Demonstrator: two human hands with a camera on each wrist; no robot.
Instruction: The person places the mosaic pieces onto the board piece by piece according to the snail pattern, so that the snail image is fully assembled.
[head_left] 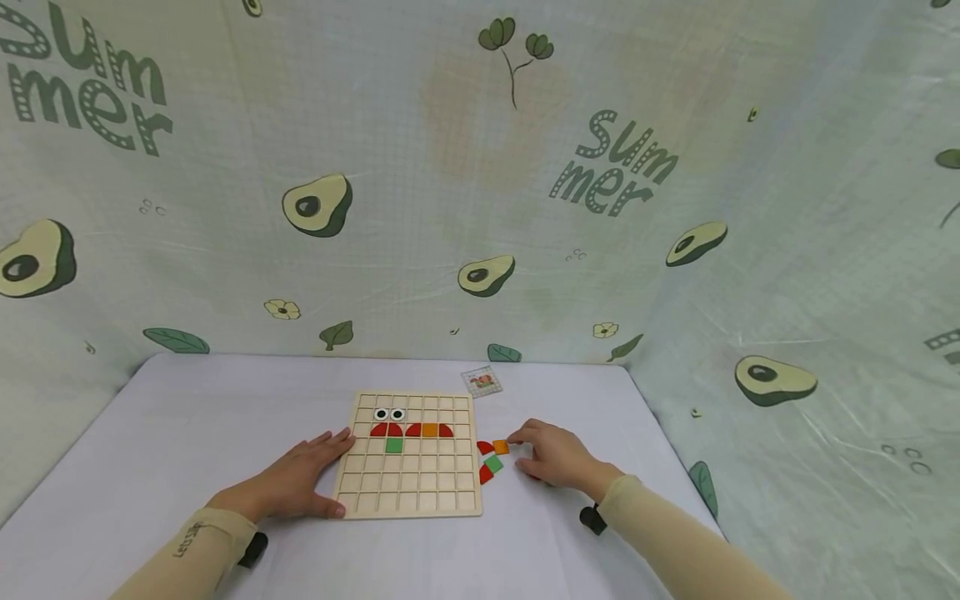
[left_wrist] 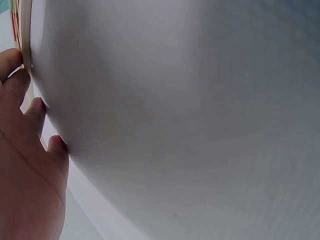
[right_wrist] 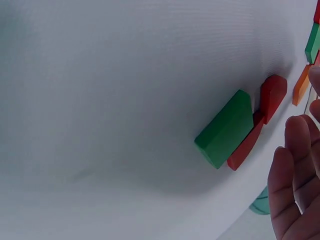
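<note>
A wooden grid board [head_left: 397,504] lies on the white table. My left hand [head_left: 300,477] is spread along its left edge, fingertips and thumb touching the rim; the left wrist view shows the same fingers [left_wrist: 37,112] against the board's side. On the grid sit two eye tiles [head_left: 390,414], a row of red quarter-round pieces around an orange square [head_left: 430,430], and a green square [head_left: 393,446]. Right of the board, my right hand [head_left: 558,454] reaches a loose orange square [head_left: 501,447] with its index fingertip, thumb apart. Whether the fingertip presses it is unclear.
Loose red and green pieces, including a green square [head_left: 492,464], lie beside the board's right edge. In the right wrist view, a green block [right_wrist: 227,130] and red pieces [right_wrist: 273,95] lie near the fingers. A picture card [head_left: 482,382] lies behind the board.
</note>
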